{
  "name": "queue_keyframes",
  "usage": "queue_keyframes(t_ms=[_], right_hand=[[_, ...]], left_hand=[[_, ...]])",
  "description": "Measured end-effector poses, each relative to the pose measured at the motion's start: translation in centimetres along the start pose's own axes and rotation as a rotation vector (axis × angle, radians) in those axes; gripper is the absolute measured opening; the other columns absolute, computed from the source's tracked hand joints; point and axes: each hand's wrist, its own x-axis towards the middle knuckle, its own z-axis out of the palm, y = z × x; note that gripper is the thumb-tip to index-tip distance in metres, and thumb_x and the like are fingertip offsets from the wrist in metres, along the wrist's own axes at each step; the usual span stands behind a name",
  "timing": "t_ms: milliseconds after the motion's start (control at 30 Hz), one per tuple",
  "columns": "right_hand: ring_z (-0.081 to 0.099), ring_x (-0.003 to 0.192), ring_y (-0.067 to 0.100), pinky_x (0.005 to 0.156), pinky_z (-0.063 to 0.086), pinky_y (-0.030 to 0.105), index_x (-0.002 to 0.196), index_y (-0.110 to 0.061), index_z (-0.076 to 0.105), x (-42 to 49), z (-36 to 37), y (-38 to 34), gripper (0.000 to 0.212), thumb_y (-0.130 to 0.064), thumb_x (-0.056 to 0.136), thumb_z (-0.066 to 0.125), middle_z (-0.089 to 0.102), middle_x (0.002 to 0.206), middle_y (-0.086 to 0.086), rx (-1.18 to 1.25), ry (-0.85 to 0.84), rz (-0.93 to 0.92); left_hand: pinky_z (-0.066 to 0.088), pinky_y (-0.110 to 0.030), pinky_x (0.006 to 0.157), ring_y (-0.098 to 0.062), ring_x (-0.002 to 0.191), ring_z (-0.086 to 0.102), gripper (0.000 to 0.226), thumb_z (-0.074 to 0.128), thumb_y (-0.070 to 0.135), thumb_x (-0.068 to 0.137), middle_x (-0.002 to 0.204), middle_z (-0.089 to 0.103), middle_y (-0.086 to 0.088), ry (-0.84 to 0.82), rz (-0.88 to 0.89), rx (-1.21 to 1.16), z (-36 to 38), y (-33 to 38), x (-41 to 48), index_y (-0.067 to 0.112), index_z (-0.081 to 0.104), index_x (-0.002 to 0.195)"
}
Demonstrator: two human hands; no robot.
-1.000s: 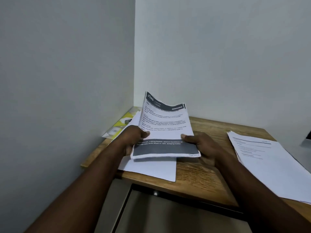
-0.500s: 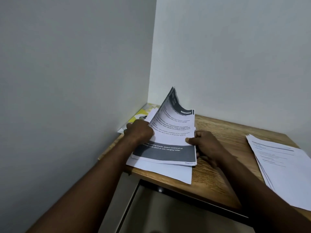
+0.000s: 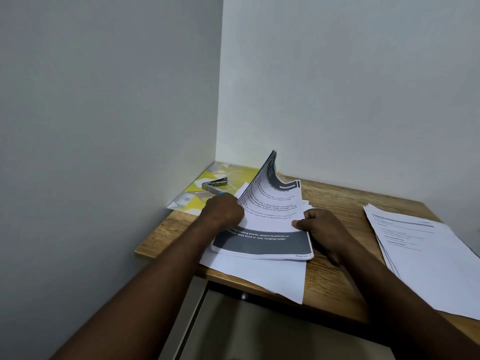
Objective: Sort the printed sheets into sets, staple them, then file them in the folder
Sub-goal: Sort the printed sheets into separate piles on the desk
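On the desk, fingers of left hand and right hand clamp printed sheets running wallward.

Stapler on folder (far-left corner); held stack centre, loose sheets right

My wooden table carries three lots of paper. A yellow folder lies in its far left corner, plain white sheets hang over its near edge, and a pile of printed sheets lies at its right end.
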Motion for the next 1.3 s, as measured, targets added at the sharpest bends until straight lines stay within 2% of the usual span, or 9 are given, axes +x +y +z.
queue_keyframes(t_ms=[100,167,233,367,500,733,933,1100,1300], right_hand=[[0.077,0.091,0.042,0.075,0.06,0.049,0.088,0.005,0.064,-0.2,-0.6,0.2,0.02,-0.007,0.088,0.079,0.081,0.093,0.014,-0.02,0.014,-0.002],[0.074,0.074,0.037,0.061,0.057,0.044,0.084,0.001,0.064,-0.4,-0.9,-0.1,0.018,-0.008,0.091,0.078,0.08,0.09,0.014,-0.017,0.019,0.001],[0.055,0.051,0.025,0.045,0.041,0.028,0.08,-0.008,0.062,-0.8,-1.0,-0.5,0.019,-0.009,0.094,0.075,0.074,0.079,0.015,-0.013,0.027,0.004],[0.045,0.052,0.021,0.043,0.033,0.025,0.079,-0.008,0.063,-0.8,-1.1,-1.4,0.019,-0.008,0.094,0.074,0.07,0.076,0.016,0.002,0.042,-0.029],[0.054,0.071,0.028,0.052,0.036,0.029,0.082,-0.008,0.066,-0.4,-0.9,-1.5,0.015,-0.007,0.093,0.076,0.075,0.079,0.014,0.023,0.041,-0.019],[0.064,0.076,0.033,0.068,0.046,0.045,0.085,0.0,0.067,-0.1,-0.3,-1.3,0.015,-0.007,0.088,0.079,0.077,0.093,0.026,-0.018,0.045,0.02],[0.065,0.072,0.028,0.06,0.048,0.034,0.081,-0.004,0.065,0.1,-0.5,-1.7,0.015,-0.004,0.089,0.078,0.077,0.094,0.024,-0.033,0.059,0.014],[0.07,0.068,0.024,0.059,0.051,0.032,0.081,-0.003,0.066,0.1,-0.7,-1.7,0.016,-0.004,0.089,0.079,0.079,0.091,0.019,-0.082,0.059,0.018],[0.044,0.049,0.022,0.046,0.028,0.025,0.072,-0.009,0.05,-0.5,-1.3,-1.2,0.034,-0.005,0.087,0.08,0.054,0.065,0.016,-0.108,0.021,0.058]], left_hand=[[0.049,-0.039,0.088,-0.037,0.119,0.058,0.009,0.06,0.026,0.091,0.128,0.067,-0.013,0.009,-0.019,0.003,0.4,0.9,-0.4,0.018,0.062,0.087],[0.039,-0.046,0.107,-0.038,0.138,0.041,0.029,0.059,0.027,0.095,0.15,0.051,-0.008,0.034,-0.013,0.065,0.4,1.1,-0.8,0.019,0.067,0.121],[0.029,-0.048,0.114,-0.037,0.148,0.026,0.038,0.06,0.028,0.095,0.163,0.039,0.002,0.119,0.057,0.083,0.3,1.1,-1.2,0.022,0.067,0.131],[0.049,-0.04,0.097,-0.035,0.119,0.06,0.017,0.066,0.024,0.092,0.12,0.072,-0.009,0.128,0.134,-0.153,-0.5,0.8,-1.3,0.013,0.075,0.101],[0.055,-0.043,0.1,-0.025,0.105,0.072,0.024,0.07,0.029,0.098,0.116,0.078,-0.003,0.007,0.099,-0.508,-1.1,-0.2,-1.8,0.017,0.077,0.117],[0.059,-0.046,0.092,-0.02,0.096,0.073,0.022,0.073,0.028,0.085,0.105,0.078,0.0,0.035,0.09,-0.444,-0.6,-1.4,-1.3,0.018,0.077,0.104],[0.06,-0.043,0.088,-0.02,0.094,0.074,0.02,0.076,0.029,0.092,0.105,0.08,-0.001,0.138,0.098,-0.516,-1.0,-2.0,-0.9,0.017,0.081,0.108],[0.059,-0.044,0.084,-0.023,0.088,0.074,0.015,0.079,0.029,0.09,0.091,0.079,-0.001,0.208,0.035,-0.537,-1.1,-2.6,-0.5,0.014,0.08,0.088],[0.05,-0.029,0.07,-0.014,0.086,0.071,0.004,0.081,0.022,0.085,0.084,0.076,0.009,0.215,0.096,-0.378,-0.4,-2.1,-0.8,0.021,0.078,0.082]])
